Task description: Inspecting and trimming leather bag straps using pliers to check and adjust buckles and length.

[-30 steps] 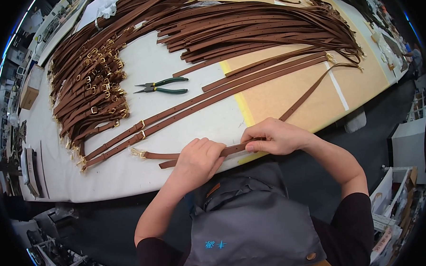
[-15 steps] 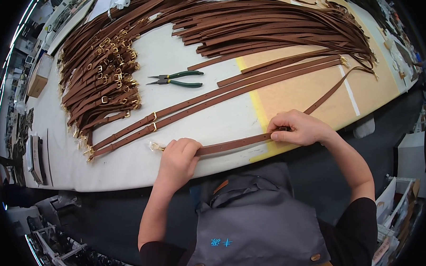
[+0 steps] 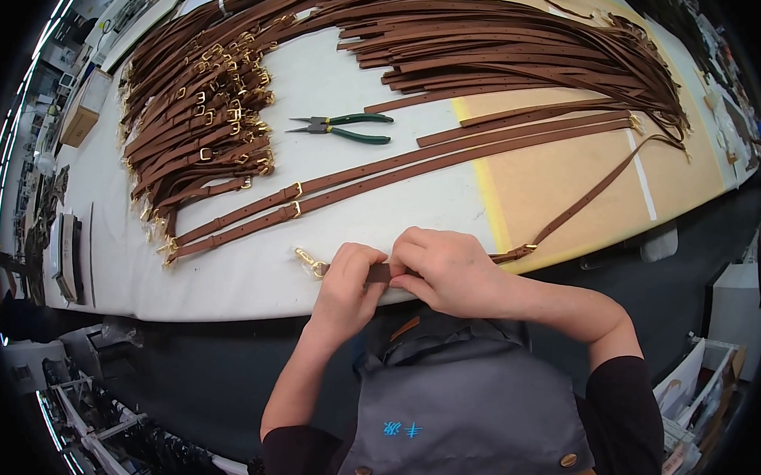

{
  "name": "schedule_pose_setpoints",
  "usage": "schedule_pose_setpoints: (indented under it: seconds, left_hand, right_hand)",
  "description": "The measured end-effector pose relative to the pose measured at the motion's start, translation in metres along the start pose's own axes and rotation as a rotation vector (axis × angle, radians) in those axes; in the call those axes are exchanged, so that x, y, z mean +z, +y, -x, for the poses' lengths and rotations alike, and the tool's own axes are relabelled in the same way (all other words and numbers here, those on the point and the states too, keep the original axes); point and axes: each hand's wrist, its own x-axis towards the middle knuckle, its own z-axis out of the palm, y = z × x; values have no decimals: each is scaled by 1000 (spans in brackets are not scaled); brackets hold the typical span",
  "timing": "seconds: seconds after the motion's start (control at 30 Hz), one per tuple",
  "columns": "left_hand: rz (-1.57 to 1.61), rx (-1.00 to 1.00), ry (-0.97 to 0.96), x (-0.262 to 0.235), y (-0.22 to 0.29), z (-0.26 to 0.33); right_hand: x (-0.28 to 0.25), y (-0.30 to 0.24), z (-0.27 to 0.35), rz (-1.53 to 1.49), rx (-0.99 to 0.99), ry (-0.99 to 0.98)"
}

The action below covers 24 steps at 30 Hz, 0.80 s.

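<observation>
- Pale table (image 3: 225,286) fills most of the frame in a cluttered workroom, with dark floor (image 3: 222,358) below its near edge.
- Left hand (image 3: 349,283), just below the middle of the frame: fingers curled over a brown strap (image 3: 380,273), gripping it near the table's front edge.
- Right hand (image 3: 447,270), close beside the left: thumb and forefinger pinch the same strap, a short stretch of which shows between the two hands. Some fingers are hidden from view.
- Gold clip (image 3: 311,260), with what looks like clear wrap on it, sticks out just left of the left hand.
- Gold buckle (image 3: 527,249) sits on brown strapping to the right of the right hand; from there the strapping runs toward the upper right.
- Dark grey apron (image 3: 466,411) with two round snaps covers the person's front, lower middle.
- Two buckled straps (image 3: 245,228) lie side by side, slanting from left of centre to upper right.
- Pliers (image 3: 319,125) with green handles lie above them, tips pointing left.
- Heap of straps with gold buckles (image 3: 207,120), upper left.
- Broad bundle of straps (image 3: 524,53), upper right, partly over a tan sheet (image 3: 553,177) with a yellow left border.
- Cardboard box (image 3: 85,110), far left.
</observation>
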Motion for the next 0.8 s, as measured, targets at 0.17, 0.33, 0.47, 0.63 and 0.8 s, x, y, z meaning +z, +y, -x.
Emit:
schedule_pose_setpoints:
  seconds: [0.17,0.33,0.47,0.63,0.8]
  left_hand:
    - [125,-128,-52,-4,-1,-1]
    - [193,-203,-121,-18,5,-7]
    - [201,-185,-203,-22,3,-7]
    - [307,-267,-179,-18,-1,-3]
    - [413,-297,-156,-15,-1,-4]
  right_hand:
    - [2,-2,0,179,-91,147]
    - [6,-5,3,194,-109,219]
    - [5,-1,2,-7,27,151]
    - [-13,0,2,-78,49,36]
    - [-36,-7,3,-372,353,-17]
